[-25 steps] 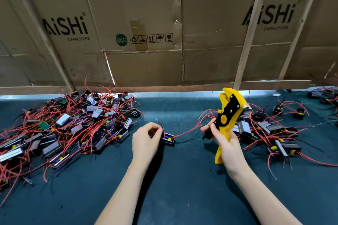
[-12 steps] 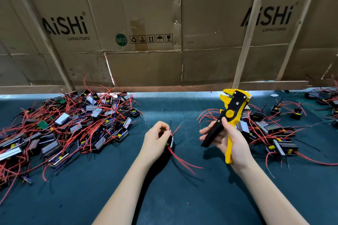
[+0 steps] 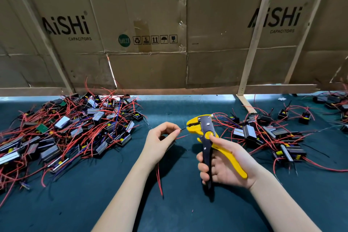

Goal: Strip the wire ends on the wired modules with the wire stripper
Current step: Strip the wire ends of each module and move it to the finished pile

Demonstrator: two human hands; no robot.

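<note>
My right hand [image 3: 224, 164] grips the handles of the yellow and black wire stripper [image 3: 207, 133], its jaws pointing left. My left hand [image 3: 160, 141] holds a small black wired module [image 3: 171, 144], mostly hidden under the fingers, and pinches a thin dark wire [image 3: 182, 129] whose tip meets the stripper's jaws. Red wires [image 3: 159, 179] from the module hang down below that hand.
A big heap of wired modules [image 3: 66, 130] with red wires lies on the dark green table [image 3: 94, 194] at the left. A smaller spread of modules [image 3: 273, 137] lies at the right. A cardboard wall [image 3: 169, 34] with wooden slats closes the back.
My right hand swung the stripper down and left so its jaws face my left hand. My left hand lifted the module and brought a wire end to the jaws.
</note>
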